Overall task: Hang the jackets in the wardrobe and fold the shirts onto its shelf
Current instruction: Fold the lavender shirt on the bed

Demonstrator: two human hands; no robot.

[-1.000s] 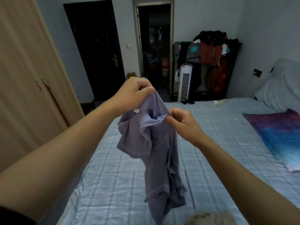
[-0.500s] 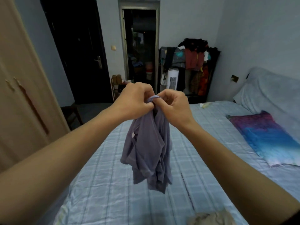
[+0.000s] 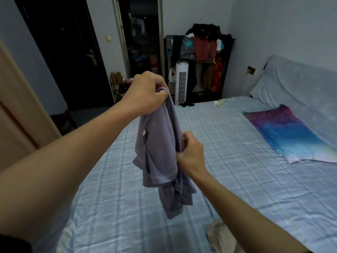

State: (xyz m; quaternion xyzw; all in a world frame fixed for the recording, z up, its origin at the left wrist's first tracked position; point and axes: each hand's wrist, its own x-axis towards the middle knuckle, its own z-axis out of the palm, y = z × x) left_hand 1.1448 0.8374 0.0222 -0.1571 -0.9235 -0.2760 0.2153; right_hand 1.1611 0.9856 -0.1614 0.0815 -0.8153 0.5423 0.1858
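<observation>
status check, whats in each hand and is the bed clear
Left hand clamped on top of crumpled purple shirt, held above blue checked bed. Right hand pinching its side lower down. Beige garment lies at near edge.

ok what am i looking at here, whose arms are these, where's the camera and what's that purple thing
There is no machine here. The arms belong to a person wearing a wide-angle camera on their head, so you see roughly what they see, looking forward and down.

The purple thing is a shirt, bunched and hanging in the air above a bed with a pale blue checked cover. The left hand grips it at the top; the right hand pinches its edge lower down.

On the bed lie a purple-and-blue pillow and some beige cloth at the bottom edge. A wooden wardrobe door stands on the left, and a loaded clothes rack at the back.
</observation>
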